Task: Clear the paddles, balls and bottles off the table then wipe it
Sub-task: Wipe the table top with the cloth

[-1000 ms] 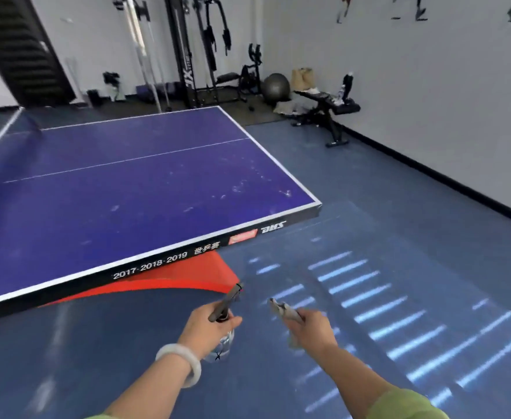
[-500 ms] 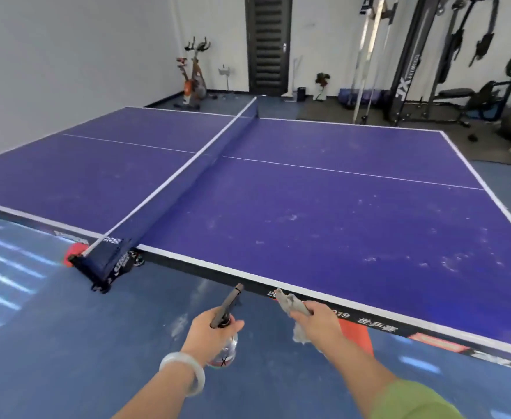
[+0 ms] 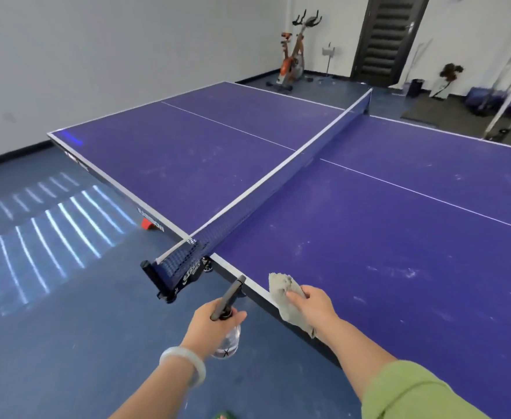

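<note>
Beside the net post [image 3: 156,278], over the blue floor, the left hand [image 3: 208,326] curls round the neck of a clear spray bottle [image 3: 228,346]. The bottle's black nozzle points up toward the table [image 3: 399,252] edge. Just to the right, the right hand [image 3: 311,308] grips a crumpled grey cloth [image 3: 280,290], which hangs below the fingers against the table's near edge.

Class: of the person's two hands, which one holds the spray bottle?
The left hand, with the pale bangle on its wrist, grips the spray bottle; the right hand holds a grey cloth instead.
</note>
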`<state>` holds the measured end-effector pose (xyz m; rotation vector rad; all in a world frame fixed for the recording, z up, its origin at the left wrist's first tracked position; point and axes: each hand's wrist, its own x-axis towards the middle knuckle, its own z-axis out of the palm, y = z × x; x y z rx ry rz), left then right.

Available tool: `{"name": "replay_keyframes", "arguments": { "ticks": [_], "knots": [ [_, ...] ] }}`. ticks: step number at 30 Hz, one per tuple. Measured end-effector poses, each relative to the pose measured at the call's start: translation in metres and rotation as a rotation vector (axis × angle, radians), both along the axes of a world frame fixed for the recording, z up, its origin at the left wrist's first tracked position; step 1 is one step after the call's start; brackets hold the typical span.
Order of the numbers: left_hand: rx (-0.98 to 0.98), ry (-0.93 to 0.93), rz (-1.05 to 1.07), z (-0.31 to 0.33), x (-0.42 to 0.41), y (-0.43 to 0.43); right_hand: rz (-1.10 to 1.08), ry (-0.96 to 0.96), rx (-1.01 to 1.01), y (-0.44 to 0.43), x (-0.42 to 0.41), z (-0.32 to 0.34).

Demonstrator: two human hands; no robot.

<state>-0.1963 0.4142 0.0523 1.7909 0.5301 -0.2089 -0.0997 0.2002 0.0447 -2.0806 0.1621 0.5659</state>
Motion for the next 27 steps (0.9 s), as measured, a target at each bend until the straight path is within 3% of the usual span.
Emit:
{"name": "replay_keyframes", "arguments": {
  "ticks": [6, 13, 20, 27],
  "knots": [
    [-0.031, 0.000, 0.016, -0.005, 0.058, 0.064, 0.079, 0.102, 0.140, 0.058, 0.050, -0.008],
    [-0.027, 0.060, 0.015, -0.032, 0.090, 0.095, -0.100, 0.359, 0.453, 0.095, 0.088, -0.037],
    [0.068, 0.075, 0.022, -0.049, 0.098, 0.099, -0.079, 0.368, 0.340, 0.116, 0.128, -0.065],
    [0.071, 0.059, -0.127, -0.062, 0.112, 0.096, -0.002, 0.495, 0.428, 0.110, 0.152, -0.071]
  ]
}}
